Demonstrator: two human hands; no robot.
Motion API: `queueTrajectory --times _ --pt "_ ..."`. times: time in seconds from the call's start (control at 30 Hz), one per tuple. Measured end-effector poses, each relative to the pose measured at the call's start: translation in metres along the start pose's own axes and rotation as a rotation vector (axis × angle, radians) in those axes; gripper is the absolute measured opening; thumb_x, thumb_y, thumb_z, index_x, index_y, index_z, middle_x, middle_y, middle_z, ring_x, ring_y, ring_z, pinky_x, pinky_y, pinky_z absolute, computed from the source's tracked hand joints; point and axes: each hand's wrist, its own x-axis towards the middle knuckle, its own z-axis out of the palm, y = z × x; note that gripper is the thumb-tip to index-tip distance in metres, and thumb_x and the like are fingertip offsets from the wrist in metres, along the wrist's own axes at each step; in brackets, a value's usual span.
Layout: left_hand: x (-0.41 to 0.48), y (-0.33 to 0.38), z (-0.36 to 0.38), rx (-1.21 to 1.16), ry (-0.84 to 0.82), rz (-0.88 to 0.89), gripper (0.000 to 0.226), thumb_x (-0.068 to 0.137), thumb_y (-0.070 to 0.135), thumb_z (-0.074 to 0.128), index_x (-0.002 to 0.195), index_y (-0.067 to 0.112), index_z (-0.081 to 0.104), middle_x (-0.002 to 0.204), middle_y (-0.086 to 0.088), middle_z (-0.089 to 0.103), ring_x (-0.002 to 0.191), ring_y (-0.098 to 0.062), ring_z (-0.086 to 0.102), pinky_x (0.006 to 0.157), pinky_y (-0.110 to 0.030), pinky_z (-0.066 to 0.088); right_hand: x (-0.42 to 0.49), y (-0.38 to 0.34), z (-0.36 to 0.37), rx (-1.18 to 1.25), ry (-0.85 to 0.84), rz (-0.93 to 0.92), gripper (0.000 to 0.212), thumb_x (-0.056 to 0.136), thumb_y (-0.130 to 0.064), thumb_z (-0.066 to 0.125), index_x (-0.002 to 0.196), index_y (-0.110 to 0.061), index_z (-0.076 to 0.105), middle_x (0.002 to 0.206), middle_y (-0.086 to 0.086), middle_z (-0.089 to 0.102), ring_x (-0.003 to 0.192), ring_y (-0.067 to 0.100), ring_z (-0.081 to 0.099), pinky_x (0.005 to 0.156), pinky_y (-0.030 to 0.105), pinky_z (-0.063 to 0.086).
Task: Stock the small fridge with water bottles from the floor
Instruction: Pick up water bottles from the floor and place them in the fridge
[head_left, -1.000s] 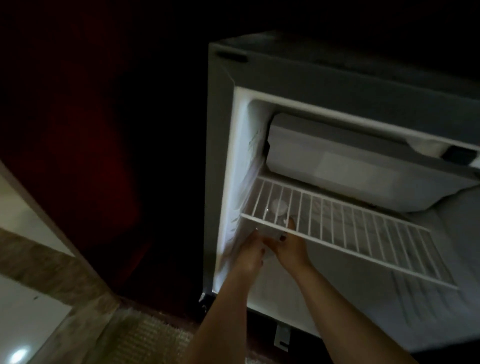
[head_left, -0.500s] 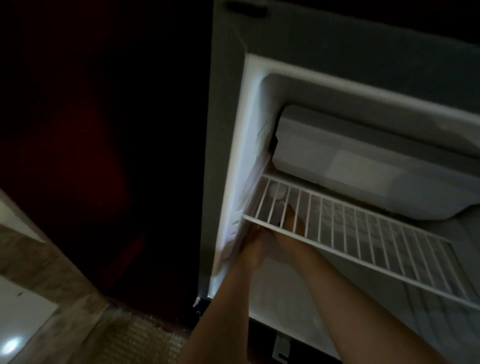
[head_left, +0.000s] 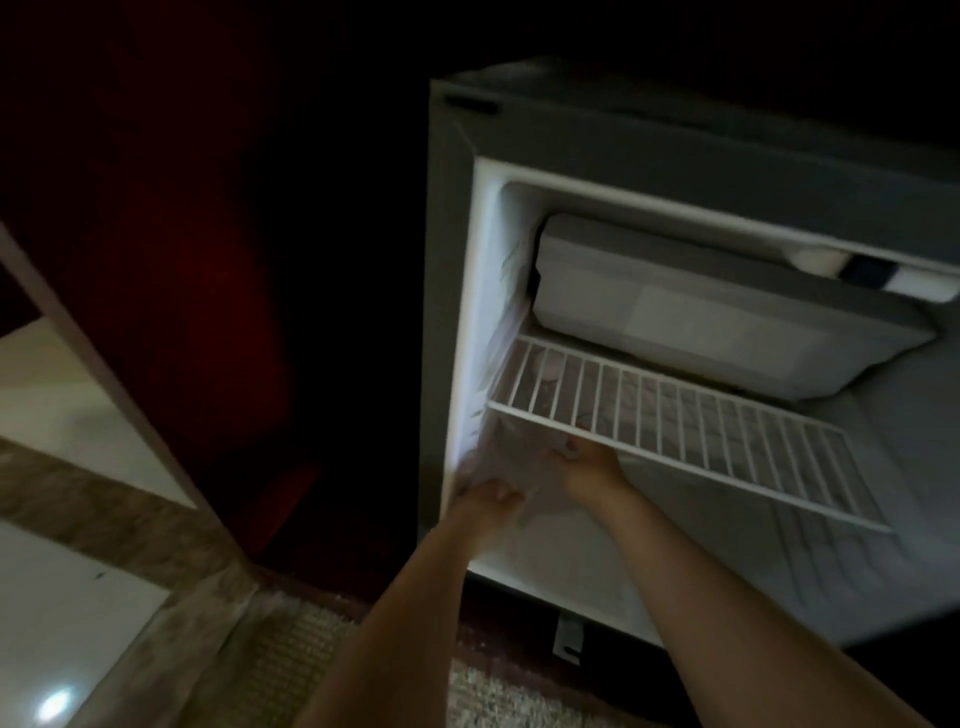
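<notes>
The small fridge (head_left: 452, 291) stands open, with a white wire shelf (head_left: 675, 447) across its middle. Under the shelf's left end a pale, blurred water bottle (head_left: 524, 462) stands on the fridge floor, and its top shows faintly through the wires. My right hand (head_left: 589, 465) is just below the shelf's front edge. Its thumb lies against the bottle and its fingers are hidden behind it. My left hand (head_left: 488, 499) is lower, by the fridge's left wall, with its fingers loosely curled beside the bottle. Whether the left hand touches the bottle is too blurred to tell.
A closed freezer box (head_left: 701, 317) fills the top of the fridge. The space under the shelf to the right looks bare. A dark cabinet panel (head_left: 156, 260) stands left of the fridge. Below are a woven mat (head_left: 311, 649) and pale floor tiles (head_left: 67, 623).
Both hands have drawn back from deeper under the shelf toward the fridge's front, the left hand farther than the right. The camera has also shifted.
</notes>
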Motion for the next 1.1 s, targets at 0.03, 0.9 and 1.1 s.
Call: queueTrajectory --times 0.03,0.9,1.1 --pt "-0.011 0.001 -0.005 0.035 -0.009 -0.007 0.045 0.099 0.023 0.040 0.138 0.002 0.041 0.146 -0.018 0.040 0.133 -0.031 0.041 0.104 -0.028 0.036 -0.007 -0.003 -0.001 -0.050 -0.012 0.000 0.036 0.091 -0.018 0.057 0.123 -0.002 0.058 0.125 0.014 0.061 0.118 0.027 0.056 0.083 0.025 0.043" --pt "-0.342 -0.141 -0.216 0.370 0.156 -0.231 0.049 0.096 0.037 0.046 0.131 0.004 0.051 0.137 -0.013 0.051 0.123 -0.030 0.050 0.104 -0.038 0.039 -0.317 -0.246 0.093 -0.523 -0.621 -0.478 0.022 0.091 -0.023 0.058 0.104 -0.007 0.066 0.094 0.009 0.063 0.095 0.026 0.063 0.084 0.035 0.048" --pt "-0.384 -0.212 -0.206 0.363 0.164 -0.331 0.047 0.095 0.033 0.047 0.132 0.005 0.050 0.138 -0.013 0.048 0.124 -0.030 0.048 0.101 -0.034 0.038 -0.371 -0.245 0.173 -0.594 -0.709 -0.504 0.029 0.088 -0.023 0.062 0.114 -0.010 0.064 0.112 0.006 0.064 0.103 0.023 0.061 0.087 0.032 0.051"
